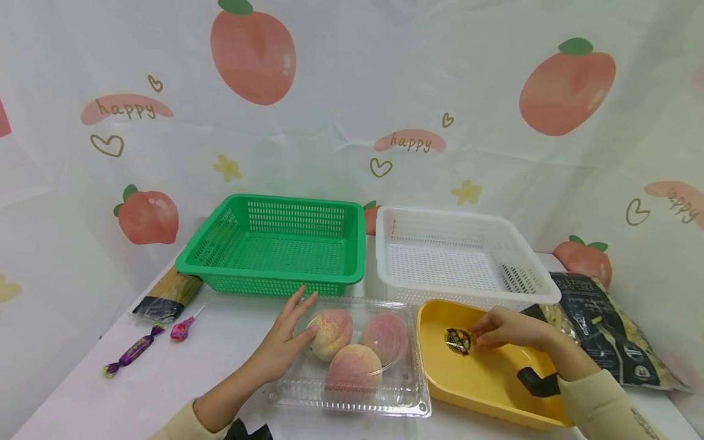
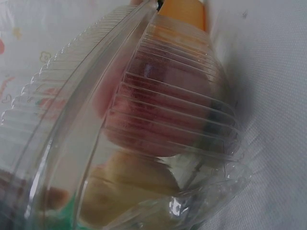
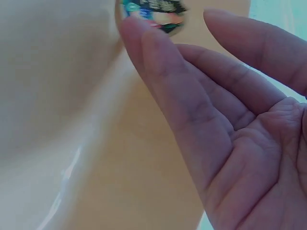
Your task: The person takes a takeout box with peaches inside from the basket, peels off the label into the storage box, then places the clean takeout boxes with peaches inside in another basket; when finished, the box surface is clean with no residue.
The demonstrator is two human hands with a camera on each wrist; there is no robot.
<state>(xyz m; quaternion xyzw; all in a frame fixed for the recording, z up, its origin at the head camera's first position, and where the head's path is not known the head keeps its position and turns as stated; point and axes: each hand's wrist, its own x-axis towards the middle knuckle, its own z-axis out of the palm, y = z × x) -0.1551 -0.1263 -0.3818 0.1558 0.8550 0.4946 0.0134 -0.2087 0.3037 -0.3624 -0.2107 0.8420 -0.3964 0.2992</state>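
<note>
A small round packet with a dark, glossy printed wrapper lies in the near-left part of a smooth yellow plastic tray; its print is too blurred to read. The right hand reaches into the tray, and its fingertips touch the packet's edge with the fingers nearly straight, the grip not closed round it. Just left of the tray sits a clear ribbed plastic clamshell box holding three round pink-and-yellow peaches; its long axis runs left to right. The left hand rests flat against the box's lid at the left end, fingers straight and spread, grasping nothing. Behind these, on the white cloth surface, stand a green perforated basket and a white one side by side. A dark printed bag lies at the right, a spaghetti pack, a pink lollipop and a purple wrapped candy at the left. The backdrop reads "happy".
</note>
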